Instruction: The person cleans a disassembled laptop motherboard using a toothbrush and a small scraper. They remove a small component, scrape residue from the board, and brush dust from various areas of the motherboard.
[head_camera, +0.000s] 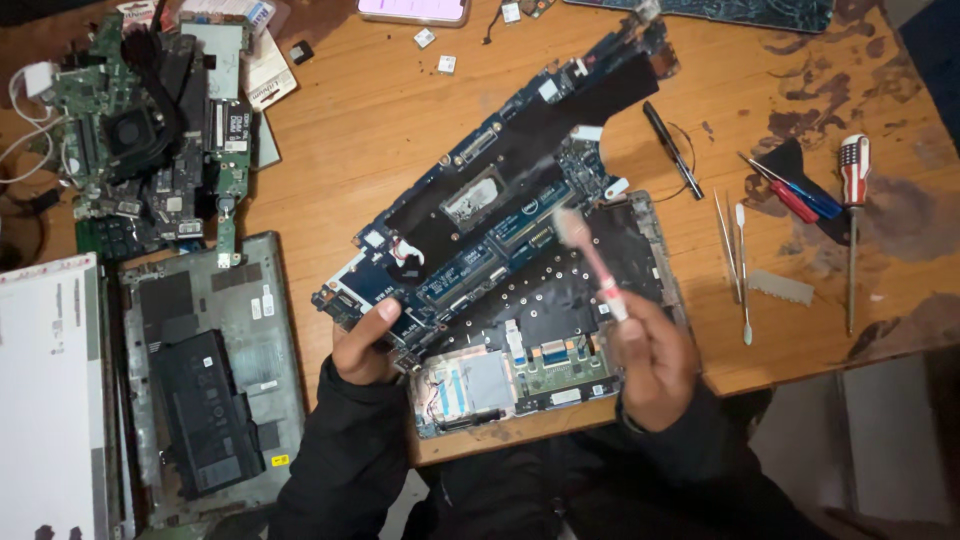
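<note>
The left hand (365, 345) is gripping the blue laptop motherboard (490, 200) by its lower corner, tilted above the open laptop chassis (560, 330), while the right hand (655, 360) is pinching a blurred pink-handled brush (590, 262) — light, outward strokes seem wisest here.

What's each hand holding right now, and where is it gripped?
Left hand grips the motherboard at its lower-left end. Right hand holds a brush by the handle's bottom end.

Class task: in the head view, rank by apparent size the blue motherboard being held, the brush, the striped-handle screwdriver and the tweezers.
1. blue motherboard
2. striped-handle screwdriver
3. brush and tweezers: look similar in length; the brush is blurred and raised nearer the camera, so unranked.
</note>
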